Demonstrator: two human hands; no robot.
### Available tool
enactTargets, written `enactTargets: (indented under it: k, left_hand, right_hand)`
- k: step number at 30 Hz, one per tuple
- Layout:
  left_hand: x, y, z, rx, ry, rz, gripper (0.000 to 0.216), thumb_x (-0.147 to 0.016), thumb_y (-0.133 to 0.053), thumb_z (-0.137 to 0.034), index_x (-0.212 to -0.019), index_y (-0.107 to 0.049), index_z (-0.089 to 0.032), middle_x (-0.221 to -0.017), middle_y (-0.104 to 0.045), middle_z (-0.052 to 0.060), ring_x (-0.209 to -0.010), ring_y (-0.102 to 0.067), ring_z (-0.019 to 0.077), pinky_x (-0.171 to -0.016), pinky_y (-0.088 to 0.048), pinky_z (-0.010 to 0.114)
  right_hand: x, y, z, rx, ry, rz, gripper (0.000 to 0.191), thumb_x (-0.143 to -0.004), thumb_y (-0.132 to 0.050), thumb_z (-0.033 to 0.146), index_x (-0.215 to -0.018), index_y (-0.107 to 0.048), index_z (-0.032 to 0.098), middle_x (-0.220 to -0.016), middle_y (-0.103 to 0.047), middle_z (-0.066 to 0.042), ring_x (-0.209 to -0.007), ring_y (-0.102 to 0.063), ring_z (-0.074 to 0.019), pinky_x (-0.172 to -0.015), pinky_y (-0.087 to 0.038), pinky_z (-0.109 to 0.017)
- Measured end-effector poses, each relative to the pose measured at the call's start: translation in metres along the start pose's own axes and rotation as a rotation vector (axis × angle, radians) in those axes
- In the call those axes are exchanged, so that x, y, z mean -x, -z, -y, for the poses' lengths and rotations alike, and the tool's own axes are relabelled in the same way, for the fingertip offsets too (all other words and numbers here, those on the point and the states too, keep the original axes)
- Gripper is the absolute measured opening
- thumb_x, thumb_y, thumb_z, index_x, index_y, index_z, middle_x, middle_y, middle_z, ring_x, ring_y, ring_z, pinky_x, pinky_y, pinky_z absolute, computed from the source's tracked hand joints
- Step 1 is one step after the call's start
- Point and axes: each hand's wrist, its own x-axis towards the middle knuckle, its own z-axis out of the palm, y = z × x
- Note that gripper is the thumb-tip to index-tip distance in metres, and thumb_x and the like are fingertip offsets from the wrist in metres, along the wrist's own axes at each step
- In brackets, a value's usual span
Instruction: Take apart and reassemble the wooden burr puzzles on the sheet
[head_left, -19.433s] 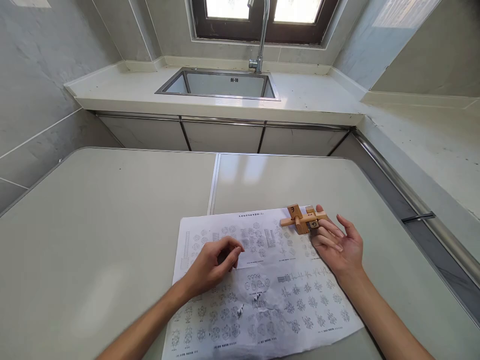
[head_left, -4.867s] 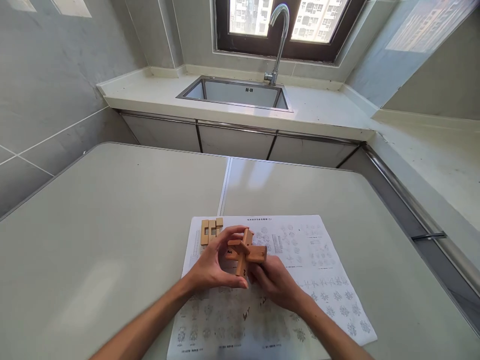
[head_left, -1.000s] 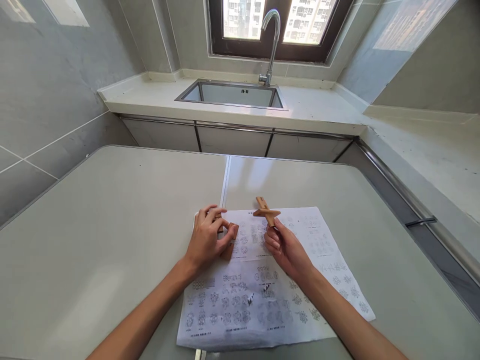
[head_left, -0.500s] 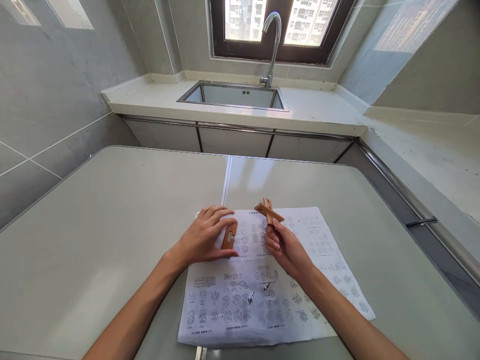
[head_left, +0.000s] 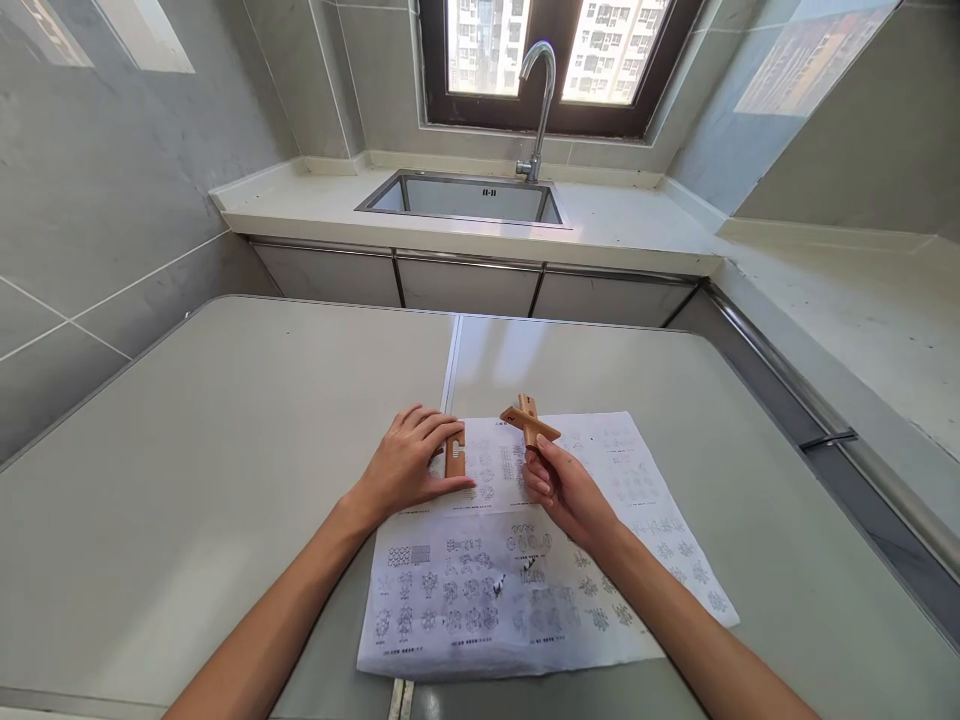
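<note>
Your right hand (head_left: 564, 488) pinches the cross (head_left: 529, 422) at its 12 o'clock, raised just over the sheet (head_left: 637, 480). Your left hand (head_left: 405, 470) lies on the sheet, fingers and thumb closed loosely about the block (head_left: 454, 455) at its 3 o'clock

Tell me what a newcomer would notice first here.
The right hand holds two crossed wooden puzzle bars above the middle of the table. Beside it, the left hand holds a notched wooden bar between thumb and fingers on a printed diagram sheet. Behind, a steel sink sits under a bright window.
</note>
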Motion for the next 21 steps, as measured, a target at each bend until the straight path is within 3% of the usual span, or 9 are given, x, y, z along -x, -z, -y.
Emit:
enactTargets:
  k: [7,13,21]
  left_hand:
    - [0.0,-0.006,-0.003,-0.022,0.126,-0.047,0.067,-0.08,-0.084,-0.067,-0.129,-0.066,-0.025,-0.131,-0.072,0.012,-0.119,-0.064,0.0338,-0.101,-0.051,0.049]
    - [0.001,-0.006,-0.002,-0.037,0.126,-0.062,0.066,-0.082,-0.083,-0.064,-0.133,-0.065,-0.024,-0.132,-0.07,0.013,-0.12,-0.065,0.0337,-0.101,-0.051,0.049]
    - [0.0,-0.007,-0.003,-0.03,0.128,-0.067,0.064,-0.083,-0.081,-0.065,-0.13,-0.066,-0.024,-0.131,-0.071,0.013,-0.117,-0.067,0.0334,-0.099,-0.052,0.048]
  right_hand:
    - [0.004,-0.003,-0.004,0.16,0.052,0.056,0.051,-0.085,-0.084,0.059,-0.068,-0.057,0.021,-0.055,-0.043,0.007,-0.048,-0.039,-0.0095,-0.043,-0.033,-0.022]
    - [0.005,0.002,-0.011,0.218,0.08,0.088,0.048,-0.085,-0.085,0.055,-0.065,-0.058,0.02,-0.057,-0.052,0.004,-0.049,-0.044,-0.0108,-0.047,-0.038,-0.026]
    - [0.005,0.007,-0.008,0.267,0.103,0.104,0.034,-0.089,-0.079,0.047,-0.074,-0.073,0.017,-0.072,-0.071,-0.006,-0.062,-0.058,-0.0168,-0.058,-0.046,-0.03]
